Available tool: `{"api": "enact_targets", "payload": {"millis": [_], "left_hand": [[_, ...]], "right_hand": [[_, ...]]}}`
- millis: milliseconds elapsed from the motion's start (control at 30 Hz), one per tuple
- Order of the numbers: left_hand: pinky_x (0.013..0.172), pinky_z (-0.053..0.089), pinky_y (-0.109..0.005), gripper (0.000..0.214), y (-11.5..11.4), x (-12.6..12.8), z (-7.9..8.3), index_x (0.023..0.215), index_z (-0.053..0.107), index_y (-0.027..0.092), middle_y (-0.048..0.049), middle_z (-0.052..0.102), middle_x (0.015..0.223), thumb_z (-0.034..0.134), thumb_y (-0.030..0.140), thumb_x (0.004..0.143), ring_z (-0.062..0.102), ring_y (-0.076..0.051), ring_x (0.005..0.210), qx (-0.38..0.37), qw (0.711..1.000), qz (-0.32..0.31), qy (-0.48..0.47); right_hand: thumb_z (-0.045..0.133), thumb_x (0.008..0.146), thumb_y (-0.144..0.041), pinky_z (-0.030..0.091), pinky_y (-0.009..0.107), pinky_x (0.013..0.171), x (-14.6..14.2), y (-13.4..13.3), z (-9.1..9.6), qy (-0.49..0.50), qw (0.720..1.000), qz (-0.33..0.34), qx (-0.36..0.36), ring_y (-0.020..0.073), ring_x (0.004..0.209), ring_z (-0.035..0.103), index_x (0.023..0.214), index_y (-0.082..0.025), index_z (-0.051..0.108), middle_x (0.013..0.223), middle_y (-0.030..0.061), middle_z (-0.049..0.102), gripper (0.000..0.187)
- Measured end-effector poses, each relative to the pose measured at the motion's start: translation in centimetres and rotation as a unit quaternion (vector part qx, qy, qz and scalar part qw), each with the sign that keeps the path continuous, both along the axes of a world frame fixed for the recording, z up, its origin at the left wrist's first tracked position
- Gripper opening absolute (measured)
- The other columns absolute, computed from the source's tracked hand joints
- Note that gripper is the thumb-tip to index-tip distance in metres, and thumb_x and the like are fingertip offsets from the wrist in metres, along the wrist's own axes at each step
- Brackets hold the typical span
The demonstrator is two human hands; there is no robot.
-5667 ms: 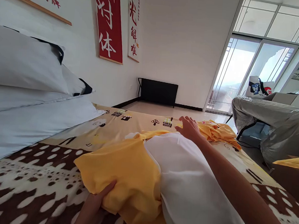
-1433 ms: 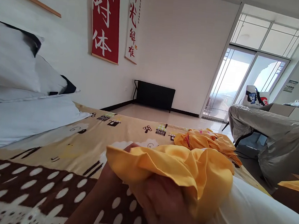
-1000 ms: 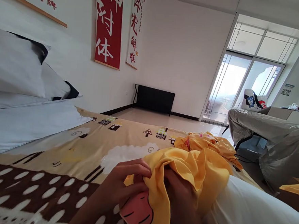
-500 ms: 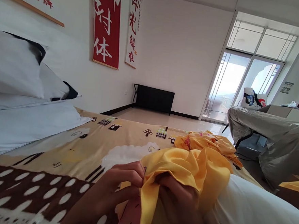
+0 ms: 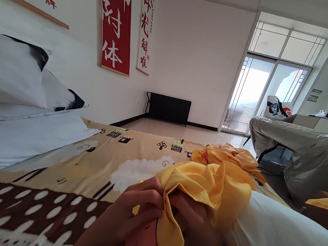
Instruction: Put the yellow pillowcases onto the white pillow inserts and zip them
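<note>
A yellow pillowcase (image 5: 218, 188) is bunched over the end of a white pillow (image 5: 274, 235) at the lower right of the bed. My left hand (image 5: 135, 214) has its fingers curled, pinching the pillowcase's gathered edge. Close beside it, my right hand (image 5: 193, 230) is closed on the same yellow fabric, partly covered by a fold. A pink patch with dark lines shows on the cloth under my left hand.
The bed has a patterned sheet (image 5: 79, 169). White pillows (image 5: 18, 75) are stacked on a folded white duvet (image 5: 31, 136) at left. More crumpled yellow cloth (image 5: 229, 155) lies at the far edge. A plastic-covered table (image 5: 299, 147) stands at right, glass doors behind.
The pillowcase, earlier spread partway along the pillow, is now gathered at its end. Both hands have come together on the bunched edge; in the last half second they shifted only slightly.
</note>
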State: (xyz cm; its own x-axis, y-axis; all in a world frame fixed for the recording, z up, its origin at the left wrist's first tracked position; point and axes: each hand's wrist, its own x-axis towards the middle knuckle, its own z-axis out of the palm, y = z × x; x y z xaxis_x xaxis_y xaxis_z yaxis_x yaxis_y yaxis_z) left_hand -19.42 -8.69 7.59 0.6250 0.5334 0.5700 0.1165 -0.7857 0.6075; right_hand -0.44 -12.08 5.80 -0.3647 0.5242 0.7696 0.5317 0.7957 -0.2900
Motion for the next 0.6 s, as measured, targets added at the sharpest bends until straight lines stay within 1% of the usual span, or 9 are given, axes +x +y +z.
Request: {"api": "enact_targets", "payload": {"millis": [100, 200, 267, 333, 400, 467, 533, 567, 600], "left_hand": [[0.073, 0.045, -0.025, 0.022, -0.3, -0.9, 0.3, 0.069, 0.055, 0.017, -0.0066, 0.054, 0.080, 0.047, 0.023, 0.088, 0.051, -0.015, 0.079, 0.010, 0.999, -0.027, 0.043], [0.074, 0.046, -0.025, 0.021, 0.0, -1.9, 0.3, 0.069, 0.056, 0.017, -0.0063, 0.057, 0.078, 0.049, 0.025, 0.087, 0.053, -0.016, 0.077, -0.018, 0.995, -0.047, 0.082], [0.072, 0.046, -0.024, 0.020, 0.4, -2.3, 0.2, 0.073, 0.059, 0.017, -0.0061, 0.059, 0.077, 0.049, 0.028, 0.088, 0.054, -0.015, 0.075, -0.034, 0.996, -0.034, 0.080], [0.069, 0.046, -0.024, 0.022, 0.7, -2.3, 0.2, 0.074, 0.061, 0.017, -0.0053, 0.059, 0.074, 0.050, 0.030, 0.087, 0.054, -0.015, 0.071, -0.041, 0.997, -0.021, 0.063], [0.067, 0.046, -0.023, 0.023, 0.7, -1.9, 0.4, 0.072, 0.062, 0.016, -0.0048, 0.058, 0.072, 0.050, 0.030, 0.087, 0.054, -0.014, 0.069, -0.041, 0.999, -0.008, 0.025], [0.066, 0.046, -0.023, 0.022, 0.6, -1.4, 0.5, 0.073, 0.062, 0.016, -0.0051, 0.058, 0.072, 0.049, 0.027, 0.088, 0.054, -0.014, 0.069, -0.033, 0.999, 0.001, -0.019], [0.068, 0.047, -0.023, 0.019, 0.3, -1.0, 0.6, 0.076, 0.062, 0.016, -0.0060, 0.059, 0.076, 0.049, 0.024, 0.088, 0.054, -0.014, 0.072, -0.014, 0.999, 0.005, -0.040], [0.069, 0.047, -0.023, 0.018, 0.2, -0.7, 0.6, 0.077, 0.062, 0.017, -0.0063, 0.059, 0.078, 0.049, 0.023, 0.088, 0.055, -0.014, 0.074, 0.000, 0.999, 0.007, -0.039], [0.069, 0.047, -0.023, 0.018, 0.1, -0.4, 0.5, 0.077, 0.062, 0.017, -0.0066, 0.059, 0.080, 0.049, 0.023, 0.088, 0.055, -0.014, 0.075, 0.015, 0.999, 0.013, -0.033]], "right_hand": [[0.047, 0.087, -0.018, 0.049, 0.019, 0.076, 0.0, 0.3, -0.4, -0.001, 1.000, 0.001, 0.020, 0.0117, 0.078, 0.061, 0.085, -0.021, 0.060, 0.082, 0.0009, 0.066, 0.013], [0.045, 0.088, -0.018, 0.050, 0.020, 0.072, -0.1, 0.4, -0.6, 0.005, 0.999, -0.021, 0.046, 0.0120, 0.074, 0.061, 0.091, -0.022, 0.062, 0.080, 0.0011, 0.067, 0.018], [0.043, 0.089, -0.019, 0.050, 0.019, 0.068, -0.1, 0.3, -0.6, 0.011, 0.998, -0.036, 0.059, 0.0120, 0.069, 0.060, 0.091, -0.021, 0.063, 0.075, 0.0012, 0.067, 0.020], [0.042, 0.088, -0.021, 0.050, 0.019, 0.062, -0.1, 0.0, -0.4, 0.014, 0.997, -0.043, 0.063, 0.0113, 0.062, 0.058, 0.081, -0.021, 0.062, 0.068, 0.0007, 0.065, 0.022], [0.045, 0.088, -0.023, 0.050, 0.019, 0.061, -0.1, -0.4, -0.2, 0.010, 0.998, -0.048, 0.050, 0.0112, 0.061, 0.059, 0.075, -0.021, 0.061, 0.066, 0.0000, 0.064, 0.021], [0.055, 0.085, -0.031, 0.052, 0.020, 0.066, 0.0, -0.7, -0.1, 0.001, 0.998, -0.049, 0.042, 0.0131, 0.070, 0.063, 0.084, -0.022, 0.063, 0.077, 0.0004, 0.068, 0.012], [0.063, 0.079, -0.038, 0.052, 0.022, 0.074, 0.1, -0.9, -0.2, 0.005, 0.997, -0.049, 0.055, 0.0161, 0.082, 0.065, 0.098, -0.022, 0.062, 0.091, 0.0017, 0.070, 0.025], [0.064, 0.079, -0.038, 0.052, 0.023, 0.075, 0.1, -0.8, -0.3, 0.008, 0.997, -0.044, 0.062, 0.0166, 0.083, 0.065, 0.101, -0.021, 0.062, 0.093, 0.0022, 0.070, 0.028], [0.063, 0.080, -0.035, 0.052, 0.023, 0.074, 0.1, -0.7, -0.4, 0.011, 0.997, -0.033, 0.063, 0.0162, 0.081, 0.066, 0.099, -0.021, 0.062, 0.090, 0.0023, 0.070, 0.024]]}}
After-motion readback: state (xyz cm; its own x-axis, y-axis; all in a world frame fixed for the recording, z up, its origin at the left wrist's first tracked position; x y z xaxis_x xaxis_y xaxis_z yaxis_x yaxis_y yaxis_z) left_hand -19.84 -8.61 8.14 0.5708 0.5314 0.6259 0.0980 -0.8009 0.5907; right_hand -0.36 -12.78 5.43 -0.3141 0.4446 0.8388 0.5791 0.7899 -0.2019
